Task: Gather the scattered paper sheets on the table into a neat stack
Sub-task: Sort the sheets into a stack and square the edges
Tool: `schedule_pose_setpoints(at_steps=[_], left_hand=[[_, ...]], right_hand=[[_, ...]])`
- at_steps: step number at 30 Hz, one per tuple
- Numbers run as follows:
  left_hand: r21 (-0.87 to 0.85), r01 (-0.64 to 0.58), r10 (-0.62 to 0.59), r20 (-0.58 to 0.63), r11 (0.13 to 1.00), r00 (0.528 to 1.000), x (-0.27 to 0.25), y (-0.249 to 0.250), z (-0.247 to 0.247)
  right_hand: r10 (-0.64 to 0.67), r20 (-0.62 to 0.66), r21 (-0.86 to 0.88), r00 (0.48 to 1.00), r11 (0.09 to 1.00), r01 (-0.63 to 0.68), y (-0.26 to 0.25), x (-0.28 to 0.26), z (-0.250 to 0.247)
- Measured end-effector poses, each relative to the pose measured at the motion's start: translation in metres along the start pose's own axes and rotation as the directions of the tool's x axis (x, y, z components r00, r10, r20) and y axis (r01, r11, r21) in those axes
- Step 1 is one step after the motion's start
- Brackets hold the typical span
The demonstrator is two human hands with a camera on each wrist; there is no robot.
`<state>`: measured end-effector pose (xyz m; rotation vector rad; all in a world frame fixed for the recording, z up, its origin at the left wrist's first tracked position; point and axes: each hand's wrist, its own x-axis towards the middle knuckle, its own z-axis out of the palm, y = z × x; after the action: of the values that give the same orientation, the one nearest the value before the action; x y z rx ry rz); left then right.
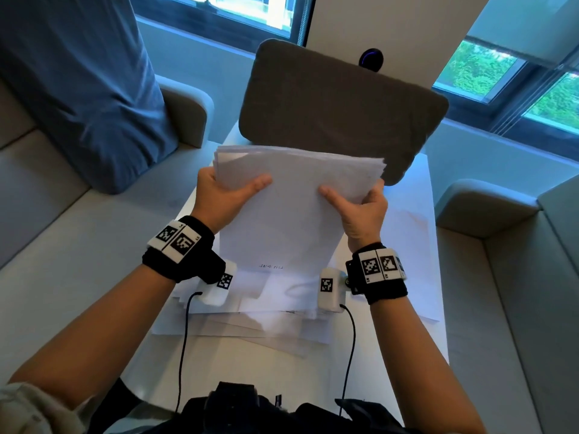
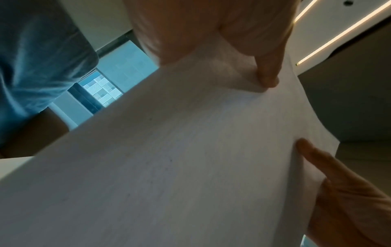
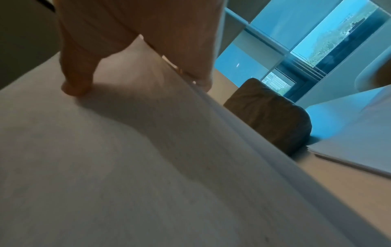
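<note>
Two hands on one bundle. Item: paper stack (image 1: 291,195), white, many sheets, held above the table (image 1: 313,355), far edges fanned and uneven at 12 o'clock.

Left hand (image 1: 219,198): grips the bundle's side at 9 o'clock, thumb laid flat on the top sheet, fingers hidden beneath.

Right hand (image 1: 360,208): grips the opposite side at 3 o'clock, thumb on top, fingers wrapped under the edge. The right wrist view shows the layered sheet edges (image 3: 243,133) slightly stepped.

Orientation: long axis runs 6 to 12 o'clock, away from the person, tilted with the far end raised. The hands sit level with one another, neither nearer. The near short edge points down at the table, so squaring, by my reading, would mean tapping that edge down toward 6 o'clock.

Loose sheets (image 1: 250,321): more lie overlapped on the table beneath the wrists, not yet gathered.

Writing: one faint printed line (image 1: 271,267) near the bottom of the top sheet, too blurred to read. No brands seen.

Also present: grey cushion (image 1: 341,114) at 12 o'clock.
</note>
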<state>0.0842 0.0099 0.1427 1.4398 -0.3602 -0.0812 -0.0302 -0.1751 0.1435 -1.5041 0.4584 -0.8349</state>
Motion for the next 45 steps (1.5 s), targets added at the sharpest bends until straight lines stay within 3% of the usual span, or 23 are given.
schedule_pose_setpoints(at_steps=[6,11,16,19,21,26,36,41,45], left_hand=[[-0.02,-0.095,0.096,0.033,0.995,0.995,0.001,0.001,-0.006],[-0.032,-0.106,0.107,0.031,0.994,0.994,-0.005,0.003,0.0],[-0.023,-0.136,0.135,-0.043,0.99,0.99,-0.002,0.014,0.002],[-0.013,-0.071,0.071,-0.019,0.997,0.997,-0.001,0.002,0.0],[0.026,0.04,-0.041,0.006,0.999,0.999,-0.003,-0.013,0.0],[0.206,0.24,-0.264,0.099,0.949,0.959,-0.012,-0.049,0.002],[0.119,0.271,-0.273,0.003,0.955,0.962,-0.011,-0.055,0.005],[0.139,0.275,-0.29,0.103,0.951,0.952,-0.015,-0.057,0.013],[0.11,0.252,-0.255,0.007,0.961,0.967,-0.005,-0.052,0.012]], right_hand=[[-0.004,0.042,-0.087,0.999,0.996,0.007,-0.006,-0.002,-0.003],[0.035,0.045,-0.037,0.998,0.999,-0.034,-0.003,-0.007,-0.001],[-0.023,0.034,0.013,0.999,1.0,0.023,-0.014,-0.001,-0.001],[0.009,0.051,-0.022,0.999,1.0,-0.008,-0.005,0.0,-0.003],[0.074,0.064,-0.059,0.995,0.996,-0.071,0.009,-0.003,-0.005],[0.188,0.071,-0.115,0.98,0.977,-0.179,0.032,-0.009,-0.006],[0.409,0.097,-0.281,0.907,0.886,-0.369,0.084,-0.036,-0.016],[0.461,0.082,-0.176,0.884,0.879,-0.443,0.091,-0.04,-0.005],[0.431,0.016,-0.106,0.902,0.898,-0.428,0.082,-0.03,-0.006]])
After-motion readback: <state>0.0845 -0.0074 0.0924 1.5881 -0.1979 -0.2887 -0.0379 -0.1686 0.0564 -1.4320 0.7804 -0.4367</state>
